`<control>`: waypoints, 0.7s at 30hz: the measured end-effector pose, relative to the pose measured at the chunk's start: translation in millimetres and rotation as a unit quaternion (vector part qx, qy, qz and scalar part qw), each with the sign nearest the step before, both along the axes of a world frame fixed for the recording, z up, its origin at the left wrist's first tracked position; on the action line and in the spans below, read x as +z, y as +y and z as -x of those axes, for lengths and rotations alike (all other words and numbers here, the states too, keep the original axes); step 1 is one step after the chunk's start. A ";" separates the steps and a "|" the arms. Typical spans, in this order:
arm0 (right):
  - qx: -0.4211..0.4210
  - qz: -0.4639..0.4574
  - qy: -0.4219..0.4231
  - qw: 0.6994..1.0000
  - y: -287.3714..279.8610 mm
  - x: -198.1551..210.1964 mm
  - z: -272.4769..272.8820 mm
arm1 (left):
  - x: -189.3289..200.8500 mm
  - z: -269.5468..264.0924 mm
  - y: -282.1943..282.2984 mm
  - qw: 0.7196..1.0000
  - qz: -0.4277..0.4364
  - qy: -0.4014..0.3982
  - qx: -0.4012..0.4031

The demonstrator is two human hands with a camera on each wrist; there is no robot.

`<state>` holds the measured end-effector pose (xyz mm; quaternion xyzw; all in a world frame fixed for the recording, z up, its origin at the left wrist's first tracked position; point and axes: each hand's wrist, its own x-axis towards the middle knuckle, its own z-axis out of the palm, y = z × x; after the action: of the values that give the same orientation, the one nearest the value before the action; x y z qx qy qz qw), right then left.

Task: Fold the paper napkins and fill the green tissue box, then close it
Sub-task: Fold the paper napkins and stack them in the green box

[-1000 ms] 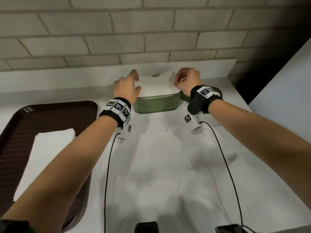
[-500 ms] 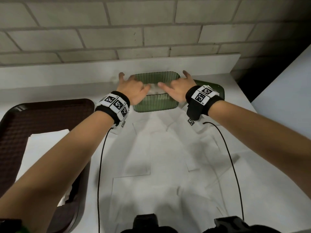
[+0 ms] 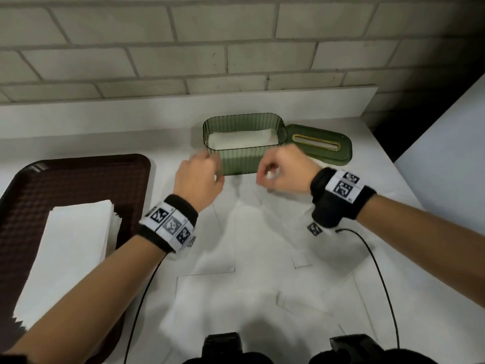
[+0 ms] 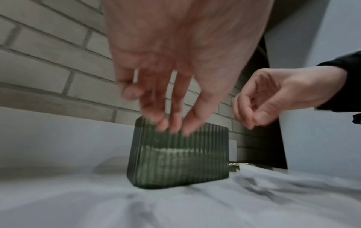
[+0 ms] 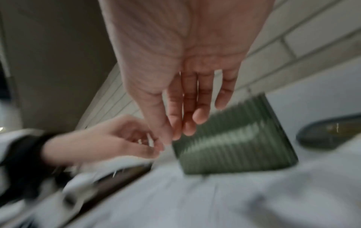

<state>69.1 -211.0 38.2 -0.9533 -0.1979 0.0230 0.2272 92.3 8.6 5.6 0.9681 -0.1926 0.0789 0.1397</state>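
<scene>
The box (image 3: 244,143) stands open at twelve o'clock on the table (image 3: 262,298), near the brick wall, so napkins can drop straight in; a white layer (image 3: 242,139) already lies in its bottom. Its lid (image 3: 319,144) rests flat just beside it at three o'clock, slot up, handy for closing, I'd judge. The unfolded stack (image 3: 68,248) waits on the brown tray (image 3: 78,179) at nine o'clock, close to the left arm.

The left hand (image 3: 199,177) hangs at the box's near left corner, fingers loosely curled, holding nothing. The right hand (image 3: 286,172) hovers at the near right corner, relaxed and empty. The box lies just beyond both, at their twelve o'clock. Whether either touches the wall I cannot tell.
</scene>
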 end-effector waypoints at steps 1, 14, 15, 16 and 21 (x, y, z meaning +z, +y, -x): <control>0.018 0.034 0.028 0.999 2.8 -8.8 7.5 | -4.0 4.6 -0.5 0.998 -0.039 0.053 0.015; 0.065 0.273 0.092 0.955 29.0 -41.1 22.4 | -22.7 9.9 -11.0 0.944 -0.121 0.305 0.041; 0.068 0.271 0.097 0.955 29.7 -40.4 23.1 | -25.4 8.8 -10.1 0.945 -0.087 0.313 0.039; 0.065 0.258 0.103 0.958 30.4 -39.8 23.7 | -28.7 7.3 -8.8 0.946 -0.049 0.317 0.042; 0.039 0.158 0.110 0.980 28.1 -32.9 21.6 | -23.3 9.7 -3.0 0.930 0.150 0.333 0.045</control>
<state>47.6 -182.9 5.2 -0.9604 -0.2021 0.1678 0.0926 82.6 5.6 -17.7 0.9144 -0.0772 -0.2134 0.3352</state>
